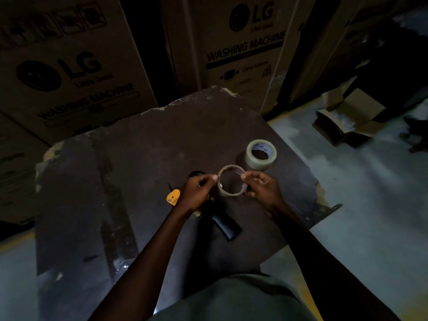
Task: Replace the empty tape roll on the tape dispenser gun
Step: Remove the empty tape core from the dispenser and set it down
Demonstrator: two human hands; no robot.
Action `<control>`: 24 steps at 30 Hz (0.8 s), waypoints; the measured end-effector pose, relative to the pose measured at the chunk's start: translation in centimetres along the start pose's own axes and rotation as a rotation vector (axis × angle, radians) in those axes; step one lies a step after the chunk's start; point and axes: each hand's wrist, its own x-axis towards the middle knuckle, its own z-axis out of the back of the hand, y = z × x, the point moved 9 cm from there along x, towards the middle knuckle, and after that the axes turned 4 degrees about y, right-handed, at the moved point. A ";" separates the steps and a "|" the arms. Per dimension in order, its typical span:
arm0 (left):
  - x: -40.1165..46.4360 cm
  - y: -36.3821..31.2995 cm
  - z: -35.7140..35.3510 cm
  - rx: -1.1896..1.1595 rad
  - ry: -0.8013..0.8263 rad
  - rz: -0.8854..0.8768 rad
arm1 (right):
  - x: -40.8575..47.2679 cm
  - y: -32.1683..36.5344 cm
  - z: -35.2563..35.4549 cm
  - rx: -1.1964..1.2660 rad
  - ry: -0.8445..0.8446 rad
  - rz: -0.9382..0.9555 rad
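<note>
Dim storeroom. Far left, a big LG washing machine carton [69,72] stands behind the counter [143,144], a dark worn slab with chipped edges. On the counter near its middle lies the tape dispenser gun [225,228]: orange guard piece [173,197] poking out left of the wrist, black handle pointing toward the person, the rest hidden under the left hand.

Left hand [196,192] sits over the gun's body, fingers curled, thumb and forefinger tip pinched on the left rim of the empty tape roll [231,180]. So it is clamped on that roll's edge; cannot tell if it also grips the gun below.

The empty roll is a thin bare core ring, see-through middle, held between both hands just above the gun, tilted with its opening facing up toward the camera.

Right hand [261,189] pinches the roll's right rim, thumb and forefinger closed on it, other fingers loosely curled below.

Beyond and right of the empty roll, close but not touching, the new tape roll [261,154] lies flat on the counter, pale and full, hole up.

Behind it a second LG carton [245,49]. Far right, on the pale floor [361,205], an open cardboard box [347,119] with flaps spread.
</note>
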 end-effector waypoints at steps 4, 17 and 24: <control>-0.8 0.7 -1.9 0.077 -0.030 -0.013 | -1.2 -0.8 4.9 -0.020 -0.099 -0.018; -2.8 1.9 -5.2 0.104 -0.111 -0.027 | -3.0 -3.4 19.3 -0.148 -0.403 -0.086; -4.3 3.0 -5.4 0.098 -0.198 0.020 | -2.4 -2.9 21.1 -0.458 -0.324 -0.121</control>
